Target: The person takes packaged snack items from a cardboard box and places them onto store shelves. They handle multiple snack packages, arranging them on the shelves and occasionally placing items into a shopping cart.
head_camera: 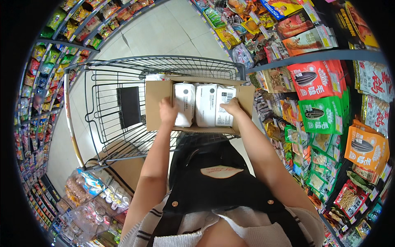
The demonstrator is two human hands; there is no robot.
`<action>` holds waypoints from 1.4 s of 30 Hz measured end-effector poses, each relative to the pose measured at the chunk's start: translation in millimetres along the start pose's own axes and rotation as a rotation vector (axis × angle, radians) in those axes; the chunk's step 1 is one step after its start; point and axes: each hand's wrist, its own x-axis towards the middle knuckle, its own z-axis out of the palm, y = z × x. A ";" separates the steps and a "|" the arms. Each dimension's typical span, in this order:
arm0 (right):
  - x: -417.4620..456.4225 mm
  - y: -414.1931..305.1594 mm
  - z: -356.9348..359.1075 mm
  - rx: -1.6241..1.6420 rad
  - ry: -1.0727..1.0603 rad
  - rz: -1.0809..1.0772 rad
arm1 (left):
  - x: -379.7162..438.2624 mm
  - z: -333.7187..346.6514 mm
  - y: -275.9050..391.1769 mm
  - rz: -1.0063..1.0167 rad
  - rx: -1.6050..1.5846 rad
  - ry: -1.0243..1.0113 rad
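An open cardboard box [159,92] rests at the right part of a wire shopping cart [101,108], its flaps folded outward. Several white plastic-wrapped packs [206,106] bearing print stand in it side by side. My left hand [168,109] grips the box's left side, at the base of the left flap, with the fingers partly hidden. At the right side, my right hand [232,107] has its thumb over the rightmost white pack and its other fingers hidden near the box wall. Whether it holds the pack or the wall I cannot tell.
Hanging snack bags [321,114] crowd the shelves on the right, close to the cart. Shelves of packaged snacks [81,15] curve along the left. Clear bins of wrapped sweets [92,210] stand at the lower left, beside a cardboard piece [128,168].
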 end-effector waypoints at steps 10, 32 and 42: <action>-8.4 -45.1 17.1 -0.344 0.283 0.184 | 38.5 82.6 109.6 0.319 0.419 -0.255; 63.0 -87.9 -57.2 -0.313 -0.266 -0.053 | 18.0 14.6 135.8 0.830 0.119 -0.186; 7.0 -100.8 -107.1 -0.633 -0.442 -0.471 | -84.8 -252.4 126.7 0.409 0.443 1.029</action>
